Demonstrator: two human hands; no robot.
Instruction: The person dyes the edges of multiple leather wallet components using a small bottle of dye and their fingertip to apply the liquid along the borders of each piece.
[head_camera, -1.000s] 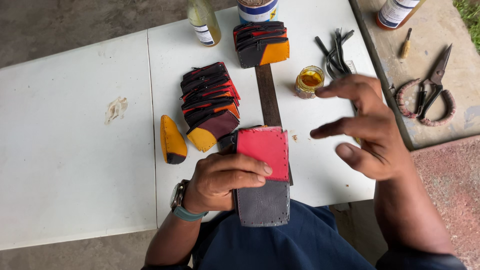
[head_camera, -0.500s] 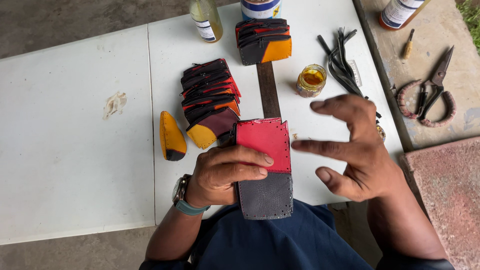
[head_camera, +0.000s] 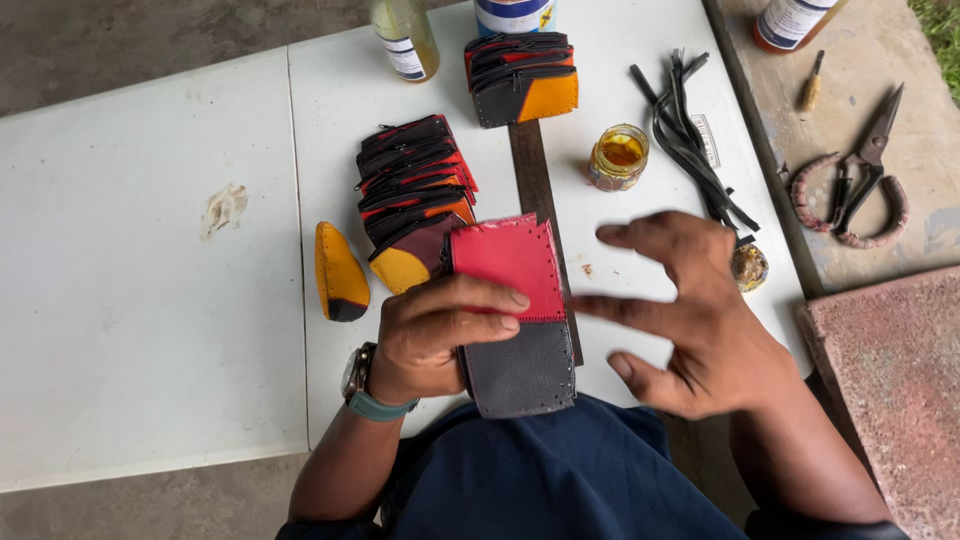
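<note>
While your left hand (head_camera: 435, 335) pins the red-and-grey leather wallet piece (head_camera: 515, 315) at the near edge of the white table (head_camera: 150, 330), fingers pressing flat across its red half, your right hand (head_camera: 695, 320) hovers beside it, spread and holding nothing. It looks light, thin and probably pliable; take it by the stitched edges.

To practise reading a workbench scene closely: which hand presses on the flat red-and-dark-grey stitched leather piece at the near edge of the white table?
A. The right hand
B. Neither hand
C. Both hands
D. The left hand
D: the left hand, with a watch at its wrist, lies with its fingers on the red-and-dark-grey stitched leather piece, while the right hand hovers open beside it, apart from it.
</note>
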